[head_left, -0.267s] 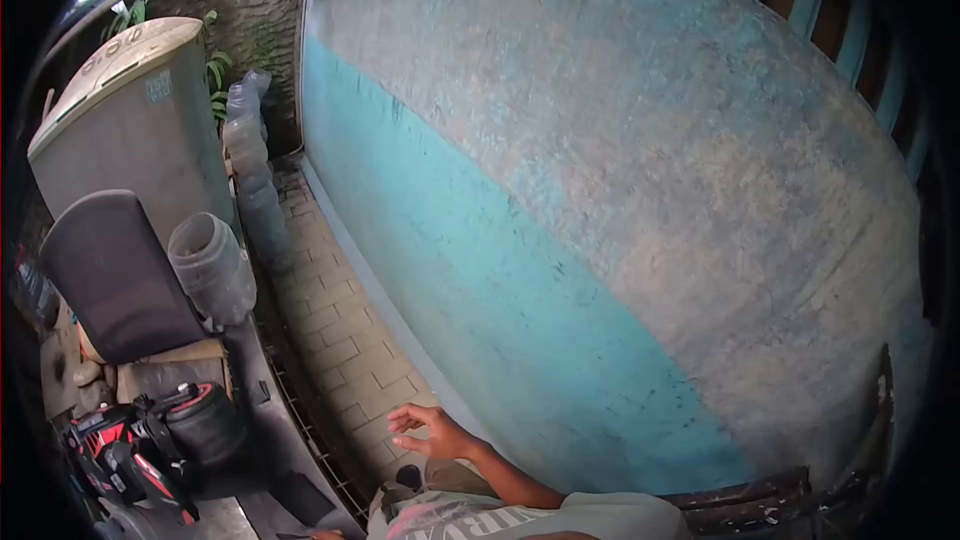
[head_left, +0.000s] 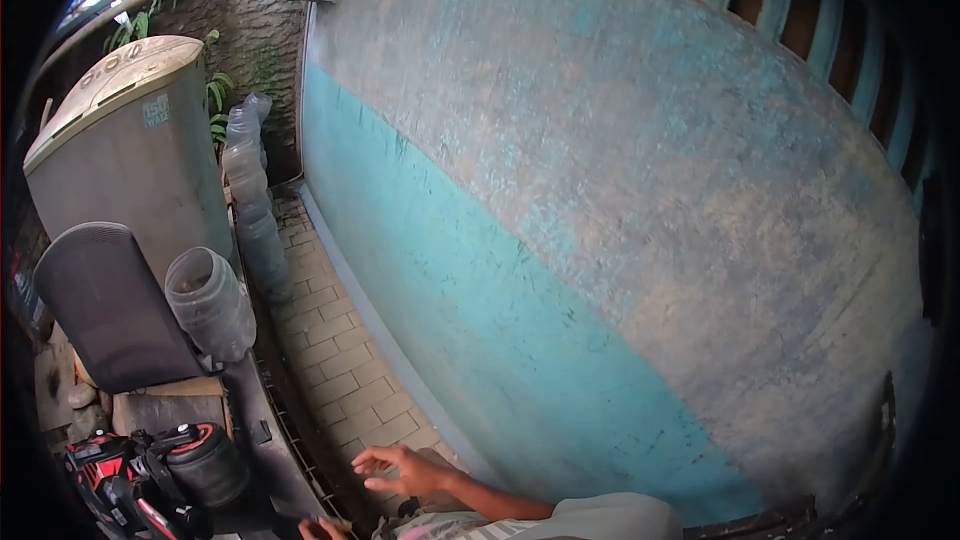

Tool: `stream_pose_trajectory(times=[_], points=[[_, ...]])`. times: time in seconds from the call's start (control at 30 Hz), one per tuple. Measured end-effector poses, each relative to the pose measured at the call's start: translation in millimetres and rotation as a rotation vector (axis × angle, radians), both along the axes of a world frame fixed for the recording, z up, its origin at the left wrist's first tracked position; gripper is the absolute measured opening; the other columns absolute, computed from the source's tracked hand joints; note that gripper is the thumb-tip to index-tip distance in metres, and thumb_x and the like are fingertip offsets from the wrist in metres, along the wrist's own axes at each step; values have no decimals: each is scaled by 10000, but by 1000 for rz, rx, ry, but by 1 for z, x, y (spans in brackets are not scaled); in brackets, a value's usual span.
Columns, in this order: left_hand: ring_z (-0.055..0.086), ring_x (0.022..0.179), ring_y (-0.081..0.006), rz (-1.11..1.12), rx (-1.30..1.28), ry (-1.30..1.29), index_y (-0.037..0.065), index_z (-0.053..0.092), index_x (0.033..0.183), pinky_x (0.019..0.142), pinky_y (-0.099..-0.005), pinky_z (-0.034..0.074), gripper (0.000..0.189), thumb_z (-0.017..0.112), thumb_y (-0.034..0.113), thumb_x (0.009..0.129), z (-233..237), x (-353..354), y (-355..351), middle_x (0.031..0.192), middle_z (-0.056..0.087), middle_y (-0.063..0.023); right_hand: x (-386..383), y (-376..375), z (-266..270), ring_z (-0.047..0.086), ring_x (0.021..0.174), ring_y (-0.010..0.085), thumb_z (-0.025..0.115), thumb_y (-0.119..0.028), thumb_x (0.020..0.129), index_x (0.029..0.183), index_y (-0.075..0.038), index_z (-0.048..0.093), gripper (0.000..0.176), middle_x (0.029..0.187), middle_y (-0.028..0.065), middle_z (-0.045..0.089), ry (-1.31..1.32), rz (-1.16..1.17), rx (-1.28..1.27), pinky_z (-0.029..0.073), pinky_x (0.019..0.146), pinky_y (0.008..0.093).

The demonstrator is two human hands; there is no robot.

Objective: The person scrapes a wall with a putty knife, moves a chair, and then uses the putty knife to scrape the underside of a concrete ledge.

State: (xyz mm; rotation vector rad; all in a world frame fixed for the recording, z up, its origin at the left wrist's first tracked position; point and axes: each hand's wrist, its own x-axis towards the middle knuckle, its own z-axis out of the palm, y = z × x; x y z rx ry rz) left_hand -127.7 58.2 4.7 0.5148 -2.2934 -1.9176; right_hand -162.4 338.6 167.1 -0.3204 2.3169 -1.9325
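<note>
Brick floor: grey-brown rectangular pavers in staggered rows, lying flat. It forms a narrow strip from the lower centre of the frame toward the upper left. Metal grate: dark, barred, lying flat along the strip's left edge at lower left.

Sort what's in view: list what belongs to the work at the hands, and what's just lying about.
At the hands: right hand, open, holding nothing; left hand, barely in view; floor grate beside them; black rubber bellows; red-and-black machine.
Lying about: washing machine; dark panel; grey ribbed hose; wrapped plastic bottles.
</note>
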Motion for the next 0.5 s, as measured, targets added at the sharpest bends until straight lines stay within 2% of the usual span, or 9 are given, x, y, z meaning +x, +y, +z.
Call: stream_pose_trajectory(times=[0.03, 0.07, 0.1, 0.13, 0.23, 0.33, 0.4, 0.47, 0.5], points=[[674, 808, -213, -159, 127, 71, 1, 484, 1230, 820, -351, 548, 302, 626, 52, 968, -16, -34, 10, 893, 656, -128, -10, 3, 3, 665, 1138, 220, 733, -166, 936, 1406, -85, 535, 516, 1323, 105, 641, -1, -26, 5, 538, 965, 374], [645, 876, -146, -170, -122, 250, -37, 539, 1069, 791, -281, 523, 120, 596, 18, 978, 65, -58, 49, 917, 657, -107, -20, 2, 11, 643, 1190, 228, 729, -170, 939, 1451, -98, 495, 568, 1399, 99, 593, -5, -52, 6, 532, 981, 388], [639, 893, -130, -135, 142, 296, -42, 559, 1013, 786, -271, 519, 76, 605, 6, 975, 90, -83, 83, 932, 659, -79, -30, 3, 15, 622, 1242, 237, 725, -174, 942, 1497, -110, 456, 620, 1476, 94, 545, -12, -82, 1, 527, 997, 403], [697, 905, -171, -256, 182, 254, -77, 568, 1122, 819, -282, 560, 189, 630, -17, 954, 115, -108, 100, 994, 683, -115, -47, 14, 7, 576, 1305, 259, 714, -159, 943, 1560, -139, 367, 708, 1596, 74, 400, 13, -52, 50, 524, 1007, 428], [637, 832, -78, -489, 238, 317, -34, 603, 1018, 734, -241, 514, 144, 699, 59, 964, 162, -176, 171, 927, 666, -47, -93, 52, 15, 638, 1066, 180, 690, -98, 952, 1527, -114, 424, 634, 1453, 73, 557, 173, -153, 19, 530, 895, 333], [598, 813, -163, -615, 121, 465, -16, 626, 940, 703, -302, 498, 149, 741, 60, 882, 162, -240, 248, 891, 633, -84, -137, 110, 21, 570, 886, 105, 639, -66, 975, 1507, -76, 448, 565, 1206, 53, 637, 278, -355, 2, 490, 775, 267], [557, 905, -267, -619, 49, 590, 0, 646, 932, 710, -341, 488, 160, 737, 81, 828, 184, -268, 309, 973, 593, -122, -164, 160, 19, 509, 818, 77, 604, -56, 990, 1492, -53, 460, 522, 1034, 25, 602, 373, -432, -1, 451, 725, 242], [565, 971, -283, -736, 25, 616, 13, 685, 970, 785, -366, 484, 172, 738, 121, 847, 202, -288, 360, 1075, 596, -127, -172, 205, 37, 418, 705, 50, 563, -58, 1012, 1466, -26, 481, 462, 807, -34, 475, 467, -548, 73, 396, 655, 215], [572, 1002, -303, -835, -1, 682, 18, 705, 996, 816, -379, 482, 194, 743, 135, 845, 210, -300, 380, 1109, 602, -137, -172, 226, 44, 414, 665, 55, 571, -82, 1020, 1453, -16, 490, 445, 782, -39, 499, 412, -612, 66, 389, 631, 218]])
